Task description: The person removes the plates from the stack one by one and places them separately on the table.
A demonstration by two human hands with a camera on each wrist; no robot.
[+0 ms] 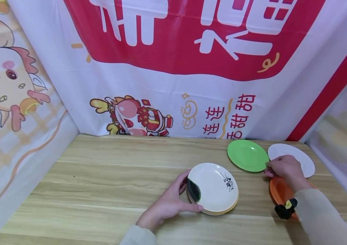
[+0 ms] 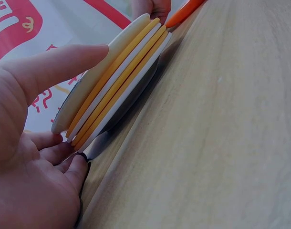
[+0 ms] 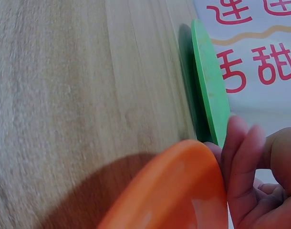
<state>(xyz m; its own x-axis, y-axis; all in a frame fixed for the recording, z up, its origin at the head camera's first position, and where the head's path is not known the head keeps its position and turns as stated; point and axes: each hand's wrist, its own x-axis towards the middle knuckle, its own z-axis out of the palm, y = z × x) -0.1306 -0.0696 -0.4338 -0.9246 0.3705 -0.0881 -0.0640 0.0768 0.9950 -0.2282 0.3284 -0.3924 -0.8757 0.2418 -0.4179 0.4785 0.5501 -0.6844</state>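
My left hand (image 1: 168, 200) grips the near-left side of a stack of round plates, thumb over the top rim and fingers at the side and under the edge. On top lies a white plate (image 1: 211, 187) with a dark patch and a black flower print. Below it, in the left wrist view, are plates with yellow rims (image 2: 124, 81) and white ones. My right hand (image 1: 286, 168) pinches the right edge of a green plate (image 1: 246, 154). Under the right forearm lies an orange plate (image 1: 278, 192), partly hidden by the sleeve.
Behind the right hand a white oval plate (image 1: 298, 156) lies by the back right corner of the wooden table (image 1: 100, 190). A printed cloth (image 1: 176, 85) hangs along the back edge, and more cloth hangs at both sides.
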